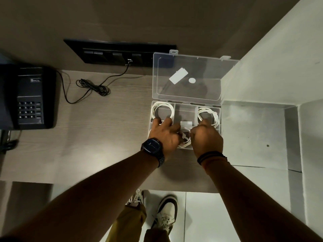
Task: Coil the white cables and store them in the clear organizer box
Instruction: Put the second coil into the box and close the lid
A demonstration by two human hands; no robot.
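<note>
The clear organizer box [185,109] sits open on the desk, its lid [187,77] tilted up at the back. A coiled white cable [162,109] lies in the back left compartment, another coiled cable [208,115] in the back right one. A third white cable [185,138] sits in the front middle compartment between my hands. My left hand [166,133] rests over the box's front left, fingers spread, its thumb side touching that cable. My right hand [206,138] is curled over the front right, fingers pinching the same cable.
A black desk phone [29,96] stands at the left, its black cord [94,86] bundled mid-desk and plugged into a black socket panel [118,55] on the wall. A white wall and ledge [253,133] border the box on the right. My shoes [166,212] show below the desk edge.
</note>
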